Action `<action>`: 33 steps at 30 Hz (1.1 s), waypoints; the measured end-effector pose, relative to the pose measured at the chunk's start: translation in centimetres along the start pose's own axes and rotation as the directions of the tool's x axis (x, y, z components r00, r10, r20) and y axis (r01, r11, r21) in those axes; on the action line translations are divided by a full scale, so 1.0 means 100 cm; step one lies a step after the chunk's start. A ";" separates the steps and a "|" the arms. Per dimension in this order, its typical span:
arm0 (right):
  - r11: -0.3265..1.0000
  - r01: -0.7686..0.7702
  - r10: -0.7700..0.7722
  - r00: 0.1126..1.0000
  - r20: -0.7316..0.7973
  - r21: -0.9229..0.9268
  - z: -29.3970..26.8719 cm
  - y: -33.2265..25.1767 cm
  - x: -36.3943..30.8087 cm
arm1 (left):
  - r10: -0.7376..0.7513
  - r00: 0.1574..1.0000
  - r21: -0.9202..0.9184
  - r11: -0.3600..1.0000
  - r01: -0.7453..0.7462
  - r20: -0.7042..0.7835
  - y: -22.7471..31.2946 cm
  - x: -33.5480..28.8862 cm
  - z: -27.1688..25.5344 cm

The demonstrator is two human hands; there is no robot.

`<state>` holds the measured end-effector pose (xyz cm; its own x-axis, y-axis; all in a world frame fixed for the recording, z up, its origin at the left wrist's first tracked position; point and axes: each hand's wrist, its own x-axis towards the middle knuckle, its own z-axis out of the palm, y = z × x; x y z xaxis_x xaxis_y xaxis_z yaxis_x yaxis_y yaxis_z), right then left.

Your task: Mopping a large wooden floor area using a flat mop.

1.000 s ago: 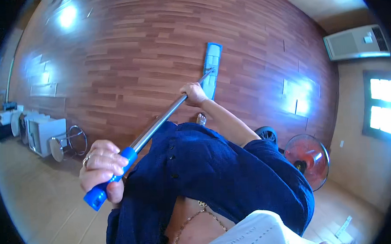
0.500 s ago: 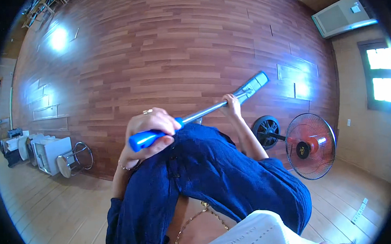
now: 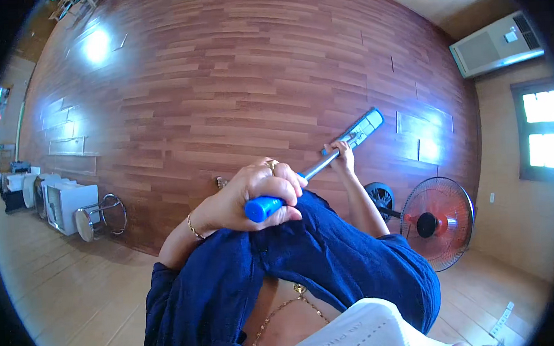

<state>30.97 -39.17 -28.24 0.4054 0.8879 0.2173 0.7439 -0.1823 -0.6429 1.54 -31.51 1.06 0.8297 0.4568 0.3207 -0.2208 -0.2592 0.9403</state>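
A flat mop with a silver pole (image 3: 320, 165), a blue grip (image 3: 264, 209) and a flat grey-blue head (image 3: 363, 127) is held slantwise in front of my body. My left hand (image 3: 262, 185) is closed around the blue grip, whose rounded end sticks out toward me. Farther up and to the right, my right hand (image 3: 344, 157) grips the pole close to the mop head; some of its fingers are hidden. The head is raised, tilted to the upper right, and its underside is out of sight.
A standing fan (image 3: 433, 224) with its round black base (image 3: 380, 196) is on my right. To the left stand a round stool (image 3: 85, 224) and white cabinets (image 3: 72, 207). Brown plank flooring (image 3: 234, 81) stretches ahead. Toes (image 3: 221, 182) show beside my left wrist.
My left hand has moved right with the blue grip, so the pole looks shorter and points more toward me. My right hand and the mop head have shifted slightly. The view has turned a little.
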 end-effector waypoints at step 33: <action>0.502 0.743 -0.758 0.132 0.639 0.442 0.242 -0.381 0.049 | 0.630 0.739 0.754 0.599 -0.269 -0.237 0.131 -0.179 -0.122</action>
<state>-8.25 -17.67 -20.43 -0.8498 0.5250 0.0470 0.4396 0.7552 -0.4862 -22.48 -32.69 8.99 0.3528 0.3761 0.8568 0.0315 -0.9199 0.3908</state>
